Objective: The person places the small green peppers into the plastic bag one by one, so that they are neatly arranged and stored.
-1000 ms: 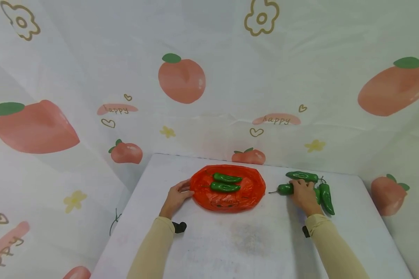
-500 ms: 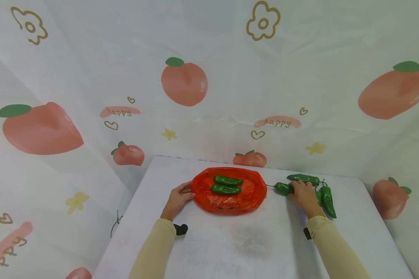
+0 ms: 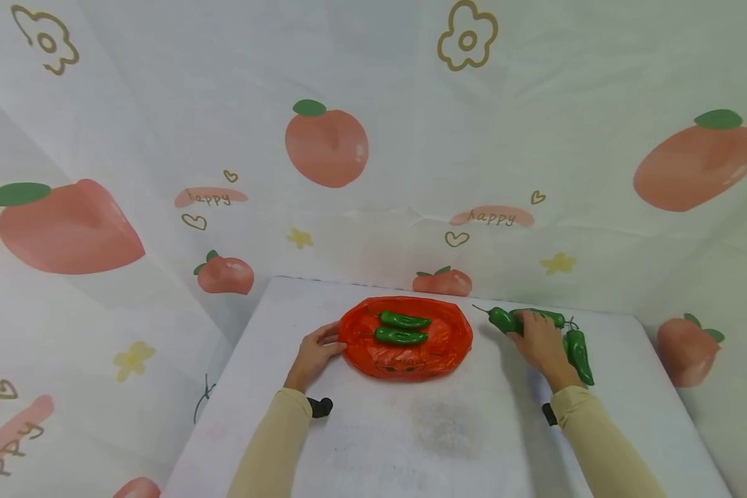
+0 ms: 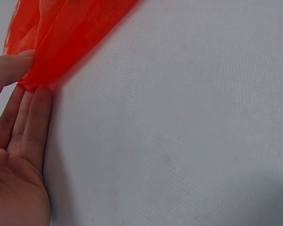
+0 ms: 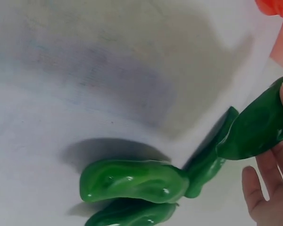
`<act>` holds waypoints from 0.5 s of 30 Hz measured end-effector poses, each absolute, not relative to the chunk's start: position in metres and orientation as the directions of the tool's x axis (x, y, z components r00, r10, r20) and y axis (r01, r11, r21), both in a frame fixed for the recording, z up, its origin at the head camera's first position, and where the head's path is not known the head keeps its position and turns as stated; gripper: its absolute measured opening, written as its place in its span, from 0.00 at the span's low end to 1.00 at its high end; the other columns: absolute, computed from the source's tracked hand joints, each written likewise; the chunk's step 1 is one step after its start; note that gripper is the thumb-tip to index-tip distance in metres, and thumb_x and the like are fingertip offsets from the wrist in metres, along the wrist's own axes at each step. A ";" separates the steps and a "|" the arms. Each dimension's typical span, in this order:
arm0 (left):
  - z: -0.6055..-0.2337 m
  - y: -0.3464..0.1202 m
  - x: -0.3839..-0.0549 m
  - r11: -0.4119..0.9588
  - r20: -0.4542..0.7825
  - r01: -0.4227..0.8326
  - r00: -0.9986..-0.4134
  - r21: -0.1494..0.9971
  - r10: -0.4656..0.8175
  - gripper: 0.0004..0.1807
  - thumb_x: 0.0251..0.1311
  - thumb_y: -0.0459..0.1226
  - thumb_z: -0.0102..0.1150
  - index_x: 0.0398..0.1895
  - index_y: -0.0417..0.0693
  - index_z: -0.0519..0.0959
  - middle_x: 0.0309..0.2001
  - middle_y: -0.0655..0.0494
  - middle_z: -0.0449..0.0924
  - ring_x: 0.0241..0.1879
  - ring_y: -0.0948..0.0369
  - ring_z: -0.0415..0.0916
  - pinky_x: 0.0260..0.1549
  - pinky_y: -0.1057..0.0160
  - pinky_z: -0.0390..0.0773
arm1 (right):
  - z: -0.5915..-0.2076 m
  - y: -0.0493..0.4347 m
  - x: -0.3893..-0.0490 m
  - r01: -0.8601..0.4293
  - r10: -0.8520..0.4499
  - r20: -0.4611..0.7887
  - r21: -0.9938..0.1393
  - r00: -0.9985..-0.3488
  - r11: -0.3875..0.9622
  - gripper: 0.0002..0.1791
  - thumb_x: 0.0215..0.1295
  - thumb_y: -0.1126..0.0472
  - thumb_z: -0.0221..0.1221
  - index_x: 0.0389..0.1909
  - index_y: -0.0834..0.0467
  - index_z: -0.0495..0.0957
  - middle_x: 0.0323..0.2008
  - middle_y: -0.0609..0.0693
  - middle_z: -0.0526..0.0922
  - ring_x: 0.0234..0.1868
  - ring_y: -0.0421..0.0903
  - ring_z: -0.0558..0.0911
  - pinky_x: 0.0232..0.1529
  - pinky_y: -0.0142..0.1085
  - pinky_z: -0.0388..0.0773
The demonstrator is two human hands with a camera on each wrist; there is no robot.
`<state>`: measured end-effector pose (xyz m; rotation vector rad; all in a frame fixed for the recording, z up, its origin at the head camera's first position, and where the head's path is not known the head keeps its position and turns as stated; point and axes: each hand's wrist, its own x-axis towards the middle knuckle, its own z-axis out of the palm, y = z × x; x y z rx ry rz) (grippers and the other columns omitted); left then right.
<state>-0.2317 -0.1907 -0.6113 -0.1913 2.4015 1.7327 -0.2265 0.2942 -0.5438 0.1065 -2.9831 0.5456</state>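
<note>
White backdrop cloth (image 3: 373, 232), peach prints, around the far side and both flanks of a white table (image 3: 373, 436). Bearings as seen from the head camera. Cream left sleeve (image 3: 270, 443) enters from 7 o'clock, cream right sleeve (image 3: 604, 443) from 5. Red plastic-covered oval dish (image 3: 453, 333) sits at 11 o'clock of the table's middle, printed face at its 6 o'clock edge. Left hand (image 3: 311, 357) at the dish's 9 o'clock: narrow grip, thumb on the red plastic, fingertips at its lower edge. Right hand (image 3: 541, 349) off the dish's 3 o'clock, grip filled — thumb and fingers about a glossy green chili pepper (image 3: 503, 319), held above the tabletop, stem to 10 o'clock. In the dish, side by side, stems toward 9: a farther chili pepper (image 3: 404, 320) and a nearer chili pepper (image 3: 401, 337). Three loose on the table: back pepper (image 3: 548, 317) at the right hand's 12 o'clock, partly hidden by the held one; outer pepper (image 3: 577, 349) at its 3; inner pepper (image 5: 134, 181) alongside the outer — mostly under the hand from above. Smallest: black wrist device (image 3: 321, 407), left wrist.
</note>
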 end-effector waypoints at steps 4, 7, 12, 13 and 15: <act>-0.613 -0.191 -0.232 0.330 -0.216 -0.207 -0.976 0.921 -0.009 0.30 0.63 0.38 0.69 0.70 0.57 0.75 0.64 0.51 0.81 0.66 0.51 0.77 0.67 0.48 0.77 | -0.539 0.291 -0.226 -0.128 -0.070 0.168 -0.367 -0.983 0.921 0.27 0.67 0.60 0.65 0.61 0.69 0.71 0.58 0.74 0.78 0.56 0.74 0.75 0.54 0.68 0.73; -0.614 -0.192 -0.232 0.339 -0.217 -0.208 -0.976 0.918 -0.011 0.31 0.63 0.39 0.69 0.70 0.58 0.75 0.64 0.51 0.81 0.65 0.51 0.77 0.66 0.48 0.77 | -0.534 0.288 -0.226 -0.143 -0.082 0.172 -0.381 -0.982 0.914 0.27 0.68 0.60 0.64 0.62 0.69 0.71 0.58 0.73 0.78 0.56 0.72 0.76 0.57 0.66 0.74; -0.616 -0.193 -0.233 0.323 -0.216 -0.208 -0.976 0.923 -0.012 0.31 0.63 0.39 0.69 0.70 0.58 0.75 0.65 0.52 0.80 0.65 0.51 0.77 0.66 0.49 0.78 | -0.524 0.282 -0.224 -0.153 -0.088 0.170 -0.419 -0.981 0.895 0.27 0.70 0.59 0.63 0.64 0.69 0.71 0.59 0.72 0.78 0.59 0.70 0.76 0.61 0.66 0.73; -0.616 -0.192 -0.234 0.319 -0.220 -0.214 -0.975 0.924 -0.015 0.31 0.63 0.39 0.69 0.69 0.59 0.75 0.65 0.52 0.80 0.65 0.52 0.77 0.65 0.50 0.78 | -0.523 0.281 -0.223 -0.160 -0.090 0.179 -0.426 -0.980 0.891 0.27 0.70 0.59 0.63 0.64 0.69 0.71 0.58 0.72 0.78 0.59 0.70 0.76 0.61 0.65 0.74; -0.615 -0.192 -0.233 0.313 -0.222 -0.216 -0.975 0.925 -0.018 0.30 0.63 0.39 0.69 0.69 0.58 0.75 0.64 0.52 0.80 0.65 0.52 0.77 0.65 0.50 0.79 | -0.521 0.279 -0.223 -0.170 -0.089 0.198 -0.440 -0.976 0.882 0.27 0.70 0.60 0.63 0.64 0.68 0.71 0.57 0.71 0.79 0.58 0.69 0.77 0.61 0.65 0.74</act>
